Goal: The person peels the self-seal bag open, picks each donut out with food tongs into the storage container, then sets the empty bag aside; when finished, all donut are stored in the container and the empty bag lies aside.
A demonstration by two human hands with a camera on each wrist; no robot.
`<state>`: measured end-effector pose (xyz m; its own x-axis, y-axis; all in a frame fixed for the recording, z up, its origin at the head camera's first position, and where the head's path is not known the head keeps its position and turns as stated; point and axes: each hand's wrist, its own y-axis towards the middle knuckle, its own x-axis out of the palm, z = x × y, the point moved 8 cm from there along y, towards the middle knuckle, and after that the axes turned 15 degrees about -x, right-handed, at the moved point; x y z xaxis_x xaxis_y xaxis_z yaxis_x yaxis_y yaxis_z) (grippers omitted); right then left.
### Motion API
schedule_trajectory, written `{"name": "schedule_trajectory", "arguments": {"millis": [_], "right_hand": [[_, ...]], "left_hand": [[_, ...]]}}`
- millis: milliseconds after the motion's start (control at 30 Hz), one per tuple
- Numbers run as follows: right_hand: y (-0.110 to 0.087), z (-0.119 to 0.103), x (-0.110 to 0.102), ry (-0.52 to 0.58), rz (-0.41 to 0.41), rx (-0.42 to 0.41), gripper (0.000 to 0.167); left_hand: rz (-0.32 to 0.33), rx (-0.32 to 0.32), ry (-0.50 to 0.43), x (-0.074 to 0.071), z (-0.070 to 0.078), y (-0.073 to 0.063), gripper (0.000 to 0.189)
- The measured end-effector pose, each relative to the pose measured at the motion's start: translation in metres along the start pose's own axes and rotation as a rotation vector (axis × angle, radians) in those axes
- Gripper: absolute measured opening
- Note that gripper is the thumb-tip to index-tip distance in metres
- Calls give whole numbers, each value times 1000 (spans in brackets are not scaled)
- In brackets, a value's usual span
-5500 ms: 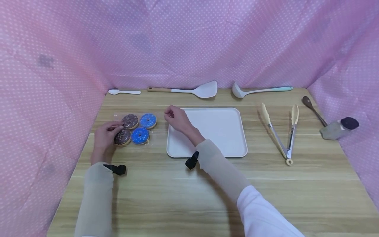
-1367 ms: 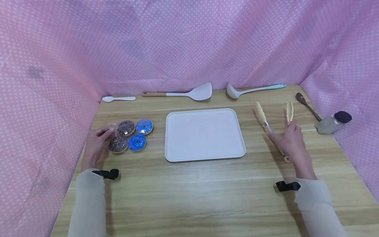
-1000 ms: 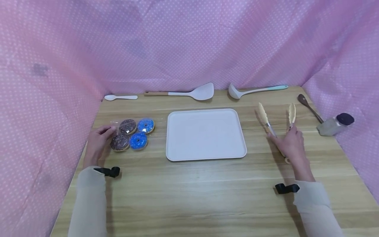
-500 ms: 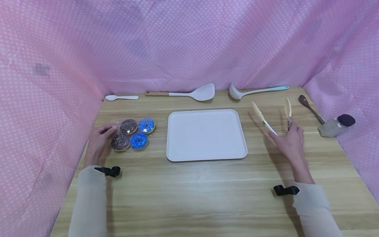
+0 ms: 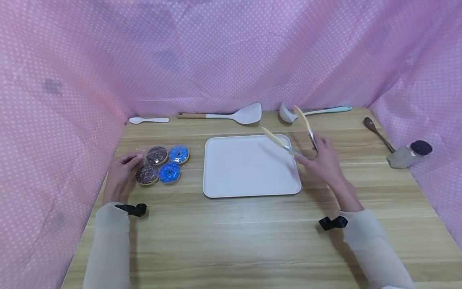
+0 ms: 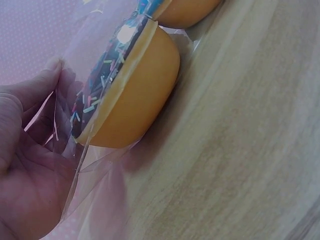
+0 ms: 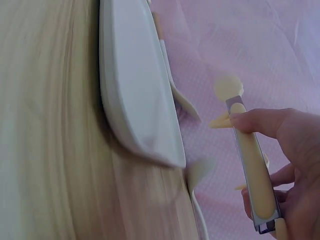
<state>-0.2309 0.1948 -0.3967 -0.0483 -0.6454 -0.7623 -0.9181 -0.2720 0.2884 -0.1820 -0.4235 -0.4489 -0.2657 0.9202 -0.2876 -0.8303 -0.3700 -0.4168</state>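
My left hand [image 5: 120,173] pinches the edge of a clear plastic bag [image 6: 64,107] at the left of the table. Inside the bag are two brown doughnuts [image 5: 147,174] with sprinkles and two blue doughnuts [image 5: 169,172]. The left wrist view has a brown doughnut [image 6: 137,90] close up, tilted on its side. In my right hand [image 5: 325,163] is a pair of tongs [image 5: 274,138] with cream tips, gripped by the arms, which stand spread apart. The tongs are raised, their tips pointing left, one over the right part of a white tray [image 5: 249,168]. Nothing lies between the tips.
Along the back edge lie a small white spoon [image 5: 148,120], a spatula [image 5: 247,114] and a ladle [image 5: 288,114]. At the right are a dark spoon [image 5: 378,133] and a jar with a black lid [image 5: 408,155]. Pink dotted cloth [image 5: 223,52] stands behind the table.
The right hand went from over the tray to the tongs, took hold of them, lifted them and carried them left to the tray. The left hand stays at the bag's edge.
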Motion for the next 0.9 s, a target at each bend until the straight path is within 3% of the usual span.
{"name": "schedule_trajectory", "arguments": {"millis": [400,667,900], "right_hand": [[28,-67,60,46,-154,-283,82],[42,-108,96,87,-302,-420,77],[51,-134,123,83,-439,-479,68]], "left_hand": [[-71,28,-101,3,3,-1,14],[-36,9,-38,2,3,-2,19],[0,-9,22,-1,-1,2,28]]}}
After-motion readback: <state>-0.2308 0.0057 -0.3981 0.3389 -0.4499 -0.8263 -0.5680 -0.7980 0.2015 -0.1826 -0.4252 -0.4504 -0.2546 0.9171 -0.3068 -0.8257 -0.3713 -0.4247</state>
